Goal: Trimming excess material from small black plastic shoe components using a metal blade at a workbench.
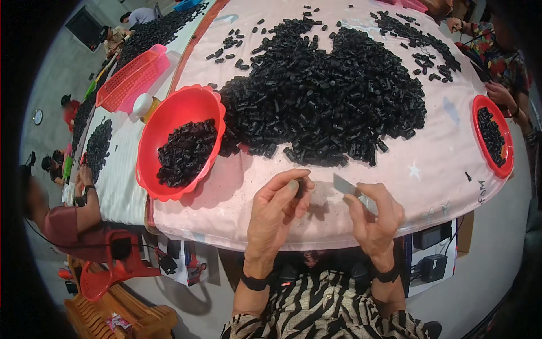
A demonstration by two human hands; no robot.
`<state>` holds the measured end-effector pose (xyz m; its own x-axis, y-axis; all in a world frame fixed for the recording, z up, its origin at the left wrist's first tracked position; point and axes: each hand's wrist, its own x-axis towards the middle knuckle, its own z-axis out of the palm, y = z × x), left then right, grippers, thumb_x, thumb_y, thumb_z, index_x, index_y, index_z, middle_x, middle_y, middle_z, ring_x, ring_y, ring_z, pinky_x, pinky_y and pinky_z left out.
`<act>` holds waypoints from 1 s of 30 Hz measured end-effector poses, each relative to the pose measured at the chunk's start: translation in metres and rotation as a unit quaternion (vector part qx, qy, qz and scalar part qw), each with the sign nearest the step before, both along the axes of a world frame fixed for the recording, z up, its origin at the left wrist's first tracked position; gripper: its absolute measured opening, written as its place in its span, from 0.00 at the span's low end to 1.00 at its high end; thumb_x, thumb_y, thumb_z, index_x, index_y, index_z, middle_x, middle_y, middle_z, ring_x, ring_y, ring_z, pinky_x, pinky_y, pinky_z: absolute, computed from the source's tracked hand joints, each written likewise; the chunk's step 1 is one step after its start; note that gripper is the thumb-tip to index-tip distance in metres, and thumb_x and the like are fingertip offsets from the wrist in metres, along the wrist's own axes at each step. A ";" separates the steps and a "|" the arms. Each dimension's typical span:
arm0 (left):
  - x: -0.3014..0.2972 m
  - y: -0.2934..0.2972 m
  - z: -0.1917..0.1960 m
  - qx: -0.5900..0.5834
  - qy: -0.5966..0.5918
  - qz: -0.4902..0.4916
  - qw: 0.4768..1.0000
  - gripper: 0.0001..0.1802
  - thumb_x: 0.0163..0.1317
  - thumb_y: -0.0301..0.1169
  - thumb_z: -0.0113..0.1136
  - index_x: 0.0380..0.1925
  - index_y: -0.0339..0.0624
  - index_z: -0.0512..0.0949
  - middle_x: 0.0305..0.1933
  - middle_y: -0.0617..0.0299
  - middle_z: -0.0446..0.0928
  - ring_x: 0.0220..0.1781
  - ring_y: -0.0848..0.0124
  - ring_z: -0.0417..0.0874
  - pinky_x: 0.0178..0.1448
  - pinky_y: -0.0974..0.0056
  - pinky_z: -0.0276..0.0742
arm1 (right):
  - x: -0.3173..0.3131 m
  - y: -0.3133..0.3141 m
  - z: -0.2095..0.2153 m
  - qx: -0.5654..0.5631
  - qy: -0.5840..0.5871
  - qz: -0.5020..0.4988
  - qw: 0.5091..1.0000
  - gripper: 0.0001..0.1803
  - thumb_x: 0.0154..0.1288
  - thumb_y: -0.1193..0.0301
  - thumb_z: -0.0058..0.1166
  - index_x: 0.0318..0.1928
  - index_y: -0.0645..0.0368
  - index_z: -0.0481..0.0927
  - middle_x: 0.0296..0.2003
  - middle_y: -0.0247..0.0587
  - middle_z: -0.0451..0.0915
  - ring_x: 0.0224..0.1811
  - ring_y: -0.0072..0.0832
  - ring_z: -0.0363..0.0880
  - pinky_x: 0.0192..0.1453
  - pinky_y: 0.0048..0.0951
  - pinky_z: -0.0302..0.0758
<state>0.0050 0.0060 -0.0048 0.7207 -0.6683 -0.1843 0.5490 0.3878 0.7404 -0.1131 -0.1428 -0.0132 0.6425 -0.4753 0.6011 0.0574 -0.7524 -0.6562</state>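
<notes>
Over the near edge of the pink cloth, my left hand point(276, 206) pinches a small black plastic piece point(300, 187) between thumb and fingers. To its right, my right hand point(375, 214) grips a flat grey blade point(343, 184) that points up and left, a short way from the black piece. Just beyond both hands lies a large heap of small black plastic pieces point(327, 90). A red scalloped bowl point(148, 169), tilted at the heap's left side, holds many more of these pieces.
A red oval basin point(508, 135) with black pieces stands at the right edge. Pink baskets point(127, 79) and a white-lidded jar point(143, 105) are at the left. Co-workers sit at both sides, one in a maroon shirt point(62, 229). A red chair point(118, 265) stands lower left.
</notes>
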 end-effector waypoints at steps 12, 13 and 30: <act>-0.004 -0.003 -0.001 0.024 0.020 0.009 0.999 0.15 0.68 0.28 0.53 0.53 0.34 0.74 0.41 0.58 0.78 0.29 0.80 0.75 0.33 0.77 0.71 | 0.009 0.005 -0.002 -0.013 0.006 0.097 0.995 0.16 0.53 0.71 0.69 0.39 0.64 0.78 0.24 0.40 0.76 0.19 0.33 0.75 0.22 0.31 0.70; -0.005 -0.004 -0.001 0.023 0.019 0.015 0.999 0.15 0.69 0.28 0.53 0.52 0.34 0.74 0.41 0.58 0.78 0.29 0.80 0.75 0.32 0.77 0.71 | 0.009 0.005 -0.001 -0.014 -0.002 0.102 0.995 0.16 0.53 0.71 0.69 0.39 0.64 0.78 0.24 0.41 0.76 0.19 0.33 0.75 0.22 0.31 0.70; -0.006 -0.005 0.000 0.041 0.008 0.010 0.999 0.13 0.70 0.29 0.52 0.50 0.34 0.75 0.33 0.61 0.79 0.27 0.79 0.73 0.33 0.76 0.71 | 0.010 0.008 -0.005 -0.009 -0.006 0.103 0.995 0.14 0.55 0.70 0.67 0.38 0.62 0.77 0.23 0.40 0.76 0.19 0.31 0.76 0.21 0.29 0.71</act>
